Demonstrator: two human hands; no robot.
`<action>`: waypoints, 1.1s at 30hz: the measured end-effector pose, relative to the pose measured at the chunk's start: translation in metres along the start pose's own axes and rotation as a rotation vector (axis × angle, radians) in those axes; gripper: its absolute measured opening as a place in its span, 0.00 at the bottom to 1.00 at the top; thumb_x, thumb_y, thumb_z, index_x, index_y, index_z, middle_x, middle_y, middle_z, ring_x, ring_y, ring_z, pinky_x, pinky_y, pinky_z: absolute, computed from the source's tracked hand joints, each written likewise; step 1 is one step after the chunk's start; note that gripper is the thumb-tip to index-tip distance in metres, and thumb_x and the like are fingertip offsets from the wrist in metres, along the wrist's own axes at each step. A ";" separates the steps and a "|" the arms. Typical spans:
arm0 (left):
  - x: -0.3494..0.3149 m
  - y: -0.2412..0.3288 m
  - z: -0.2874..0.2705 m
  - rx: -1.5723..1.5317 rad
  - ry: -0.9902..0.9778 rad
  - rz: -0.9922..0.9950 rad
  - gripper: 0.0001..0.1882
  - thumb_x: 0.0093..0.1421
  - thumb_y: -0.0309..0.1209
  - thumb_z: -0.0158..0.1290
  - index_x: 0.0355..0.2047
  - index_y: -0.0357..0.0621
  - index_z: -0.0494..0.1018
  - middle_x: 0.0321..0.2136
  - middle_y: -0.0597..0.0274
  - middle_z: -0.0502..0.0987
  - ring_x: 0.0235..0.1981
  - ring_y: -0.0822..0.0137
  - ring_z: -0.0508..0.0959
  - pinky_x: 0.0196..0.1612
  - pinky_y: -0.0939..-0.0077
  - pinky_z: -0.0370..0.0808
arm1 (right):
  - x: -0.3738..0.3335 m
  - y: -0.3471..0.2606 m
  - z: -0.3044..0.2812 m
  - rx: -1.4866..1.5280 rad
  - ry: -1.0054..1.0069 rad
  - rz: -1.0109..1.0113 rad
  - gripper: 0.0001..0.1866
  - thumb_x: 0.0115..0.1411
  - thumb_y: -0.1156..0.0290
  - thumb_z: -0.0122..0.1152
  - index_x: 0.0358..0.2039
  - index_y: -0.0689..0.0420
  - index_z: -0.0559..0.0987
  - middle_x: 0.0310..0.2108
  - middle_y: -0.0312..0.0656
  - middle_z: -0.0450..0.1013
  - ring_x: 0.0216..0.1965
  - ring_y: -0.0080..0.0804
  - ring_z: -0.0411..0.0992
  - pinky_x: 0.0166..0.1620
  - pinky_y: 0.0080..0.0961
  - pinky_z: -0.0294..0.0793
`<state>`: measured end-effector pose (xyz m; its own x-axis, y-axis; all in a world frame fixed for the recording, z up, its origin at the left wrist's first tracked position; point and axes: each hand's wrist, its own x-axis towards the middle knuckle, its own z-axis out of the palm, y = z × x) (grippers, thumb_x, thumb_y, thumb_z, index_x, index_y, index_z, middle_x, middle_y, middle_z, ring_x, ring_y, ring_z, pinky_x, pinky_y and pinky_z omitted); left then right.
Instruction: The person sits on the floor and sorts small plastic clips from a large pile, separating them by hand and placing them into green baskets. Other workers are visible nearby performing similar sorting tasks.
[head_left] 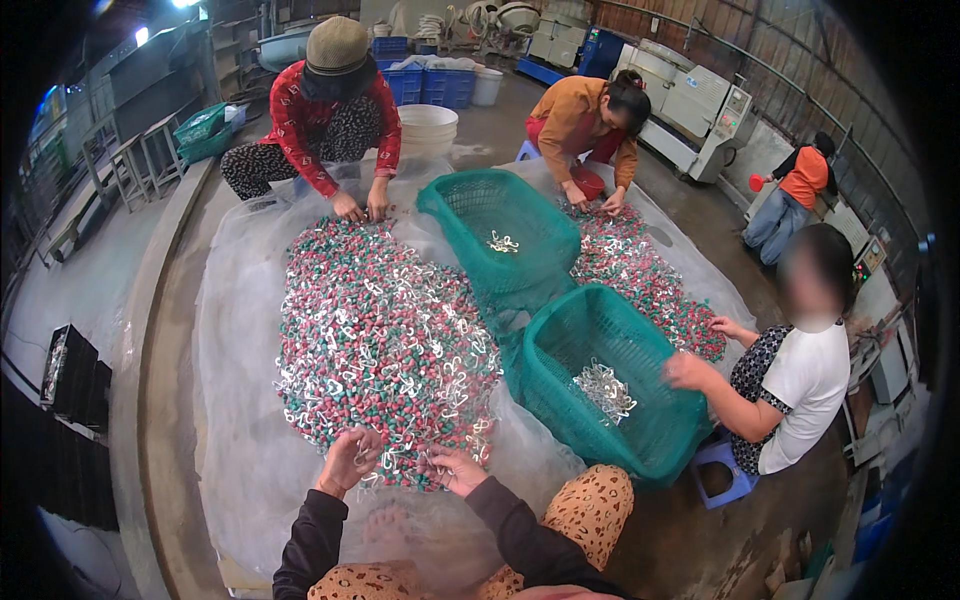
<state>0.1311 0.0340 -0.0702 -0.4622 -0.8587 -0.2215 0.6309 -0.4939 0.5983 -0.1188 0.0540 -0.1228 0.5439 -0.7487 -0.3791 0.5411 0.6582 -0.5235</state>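
Note:
Sitting low before a wide pile of small red, green and white pieces (375, 350), I have both hands at its near edge. White hook-shaped pieces (455, 375) lie scattered among the red and green ones. My left hand (350, 460) is raised just over the edge, its fingers curled in; whatever is inside them is hidden. Close by on the right, my right hand (455, 468) is at the pile with fingertips pinched together, and what they grip is too small to name. Translucent sheeting (235, 350) spreads beneath the pile.
A green mesh basket (690, 435) with white hooks (605, 392) stands to my right, another basket (440, 200) beyond it. A second pile (640, 270) lies past them. Three co-workers (330, 110) sit around the sheet; one more person (805, 185) stands by machines (700, 120).

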 end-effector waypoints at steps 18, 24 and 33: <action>-0.031 -0.089 -0.059 2.226 0.341 -0.097 0.09 0.51 0.29 0.54 0.33 0.42 0.76 0.27 0.49 0.78 0.29 0.51 0.80 0.30 0.61 0.77 | 0.002 -0.007 0.008 0.103 -0.040 0.012 0.14 0.66 0.66 0.48 0.48 0.59 0.71 0.40 0.43 0.74 0.38 0.29 0.75 0.35 0.18 0.77; -0.015 -0.061 -0.053 1.984 0.514 -0.131 0.07 0.53 0.34 0.54 0.25 0.44 0.77 0.25 0.50 0.78 0.29 0.49 0.79 0.32 0.57 0.76 | -0.002 -0.007 0.015 0.114 -0.052 0.038 0.15 0.67 0.69 0.44 0.52 0.60 0.66 0.46 0.49 0.71 0.44 0.35 0.74 0.41 0.23 0.78; 0.002 -0.093 -0.071 2.337 0.219 0.035 0.07 0.50 0.33 0.54 0.26 0.44 0.74 0.27 0.51 0.77 0.28 0.54 0.80 0.29 0.62 0.76 | -0.008 -0.016 0.027 0.170 -0.119 -0.045 0.16 0.66 0.69 0.46 0.52 0.60 0.67 0.51 0.48 0.68 0.50 0.41 0.70 0.50 0.34 0.74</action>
<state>0.1155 0.0682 -0.1812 -0.3231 -0.9346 -0.1488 -0.9449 0.3098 0.1057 -0.1141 0.0516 -0.0908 0.5830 -0.7695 -0.2605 0.6614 0.6358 -0.3978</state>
